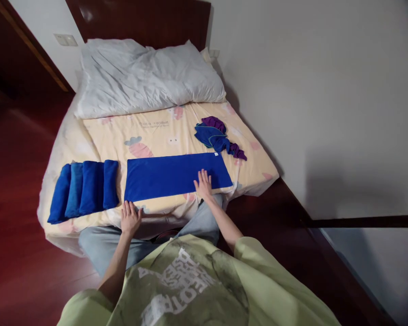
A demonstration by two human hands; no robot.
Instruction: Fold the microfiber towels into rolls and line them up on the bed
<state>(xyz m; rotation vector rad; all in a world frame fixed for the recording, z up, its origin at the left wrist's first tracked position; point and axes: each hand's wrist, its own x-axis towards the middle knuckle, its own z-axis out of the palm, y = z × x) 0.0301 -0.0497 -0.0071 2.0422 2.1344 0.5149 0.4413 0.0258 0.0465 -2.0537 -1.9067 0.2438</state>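
Observation:
A blue towel [166,176] lies flat on the bed as a long rectangle, with a small white tag at its far right corner. My right hand [203,184] rests on the towel's near edge, right of its middle, fingers spread. At the towel's near left corner is my left hand [130,218], fingers stretched out, its fingertips at the edge. To the left, several rolled or folded blue towels [90,188] lie side by side. Crumpled blue and purple cloths [212,136] sit in a loose heap beyond the towel's right end.
The bed [112,136] has a pale yellow patterned sheet. Across its head lies a large white pillow or quilt [149,79] against a dark wooden headboard [139,22]. A white wall [309,90] rises on the right, and dark red floor [17,181] shows at left.

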